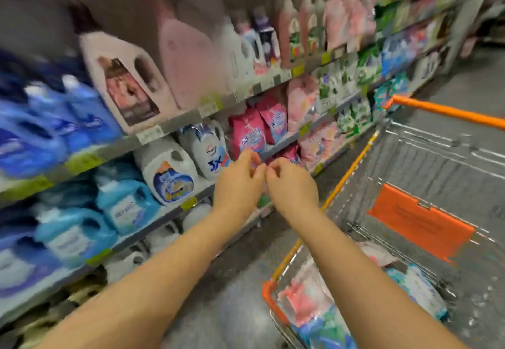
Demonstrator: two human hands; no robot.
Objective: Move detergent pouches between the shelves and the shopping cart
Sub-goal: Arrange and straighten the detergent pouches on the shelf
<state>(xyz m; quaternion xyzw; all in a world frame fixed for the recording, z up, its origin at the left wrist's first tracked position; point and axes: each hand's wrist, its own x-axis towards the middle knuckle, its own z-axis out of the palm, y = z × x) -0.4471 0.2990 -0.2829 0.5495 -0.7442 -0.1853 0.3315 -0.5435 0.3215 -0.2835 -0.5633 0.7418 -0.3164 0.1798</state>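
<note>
Left hand (240, 182): stretched out toward the shelf, fingers loosely curled and holding nothing that I can make out. The fingertips sit at the bottom edge of a pouch, but the blur hides whether they touch it.
Right hand (289, 184): just beside the left, knuckles nearly meeting, also loosely curled and empty.
Pink pouches (250, 135): standing in a row right above and beyond my fingertips, on the shelf (276, 151).
Cart (352, 162): off to the right of my right hand, with several pouches (308, 299) lying in it down by my right forearm.
Grip: I'd open both hands wider and take the front pouch by its two sides, low down (a soft bag sags if pinched at the top).
Lift: I'd raise it over the shelf lip before swinging right.
Watch out: the white jugs (169, 176) are left of my left hand, and the neighbouring pouches could topple if I drag.
</note>
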